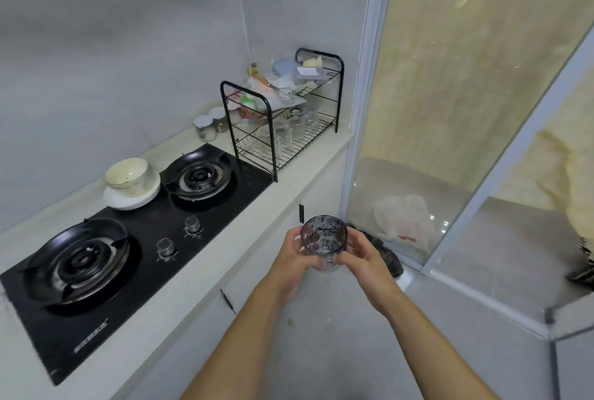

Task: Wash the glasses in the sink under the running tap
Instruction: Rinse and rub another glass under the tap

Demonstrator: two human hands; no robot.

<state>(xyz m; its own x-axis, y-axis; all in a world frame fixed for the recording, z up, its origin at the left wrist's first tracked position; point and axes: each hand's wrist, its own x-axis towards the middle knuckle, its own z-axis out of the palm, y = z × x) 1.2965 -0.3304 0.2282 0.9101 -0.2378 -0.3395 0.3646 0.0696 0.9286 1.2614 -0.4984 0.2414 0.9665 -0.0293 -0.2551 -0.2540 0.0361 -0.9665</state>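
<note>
Here, glass (324,239) base hidden, both hands (291,258) wrapped.

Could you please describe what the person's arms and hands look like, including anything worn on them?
Both forearms are bare up to the frame edge, with no sleeves visible. The left hand and right hand wear no gloves, and no watch, bracelet or rings are visible. The fingers are uncovered.

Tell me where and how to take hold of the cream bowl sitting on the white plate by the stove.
Grip the cream bowl by its rim, coming from above and the counter's front edge. It stands upright on the white plate with its mouth open upward, so the rim is exposed. The wall lies behind it and a burner beside it, so the front approach looks freest.
</note>
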